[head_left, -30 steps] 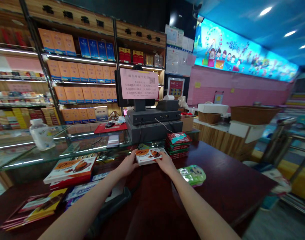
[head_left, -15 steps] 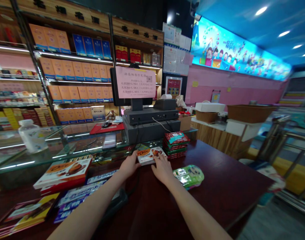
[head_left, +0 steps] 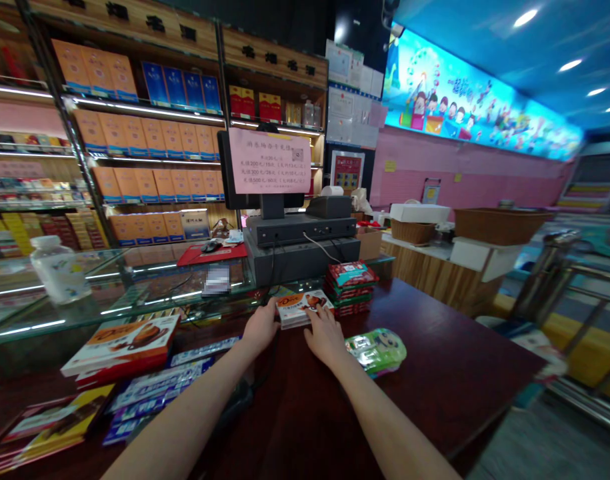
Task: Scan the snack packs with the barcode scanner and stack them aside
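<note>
A white and orange Dove chocolate box (head_left: 295, 305) lies flat on the dark red table, between my two hands. My left hand (head_left: 261, 329) grips its left end, thumb at the near corner. On the right, my right hand (head_left: 327, 337) lays its fingers over the top and near edge, covering part of the printed picture. Behind the box's right end stands a stack of red and green packets (head_left: 351, 288). A green, shiny package (head_left: 377, 351) lies just to the right of my right wrist.
At left are larger Dove boxes (head_left: 122, 343), blue-and-white packets (head_left: 159, 387) and yellow-and-maroon packs (head_left: 59, 427). A cash register with a monitor (head_left: 302, 232) stands behind the box. The glass counter (head_left: 149, 293) holds a white bottle (head_left: 59, 270). Metal railings (head_left: 579, 293) rise at right.
Both hands stay on the chocolate box, which sits almost where it was. The whole view has shifted slightly; otherwise little differs.
</note>
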Tool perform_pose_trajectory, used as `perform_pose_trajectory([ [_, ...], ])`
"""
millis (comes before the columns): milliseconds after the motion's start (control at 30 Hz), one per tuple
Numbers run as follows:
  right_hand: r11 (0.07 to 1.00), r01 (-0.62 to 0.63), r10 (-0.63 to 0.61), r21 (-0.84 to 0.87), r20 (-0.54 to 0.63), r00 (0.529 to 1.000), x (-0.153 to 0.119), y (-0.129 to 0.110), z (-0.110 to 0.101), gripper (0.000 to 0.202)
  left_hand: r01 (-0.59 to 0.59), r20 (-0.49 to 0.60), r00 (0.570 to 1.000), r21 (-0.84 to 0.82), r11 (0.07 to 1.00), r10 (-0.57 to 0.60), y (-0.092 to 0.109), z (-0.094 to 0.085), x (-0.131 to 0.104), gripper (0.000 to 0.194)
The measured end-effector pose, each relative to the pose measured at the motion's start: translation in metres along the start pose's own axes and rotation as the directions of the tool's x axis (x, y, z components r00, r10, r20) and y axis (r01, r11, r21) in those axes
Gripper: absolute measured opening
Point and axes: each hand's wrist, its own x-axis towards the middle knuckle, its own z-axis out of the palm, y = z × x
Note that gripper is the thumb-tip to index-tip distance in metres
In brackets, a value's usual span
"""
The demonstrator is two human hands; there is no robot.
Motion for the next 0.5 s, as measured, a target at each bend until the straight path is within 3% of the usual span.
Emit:
perform_pose_trajectory([
  [500,0.999,0.010,-0.011,-0.039,-0.008,1.000,0.0048,0.0007,0.0003,0.057,-0.016,0.001,1.000,-0.043,0.999,0.016,-0.0003,0.0016,-0.0036,0.068],
])
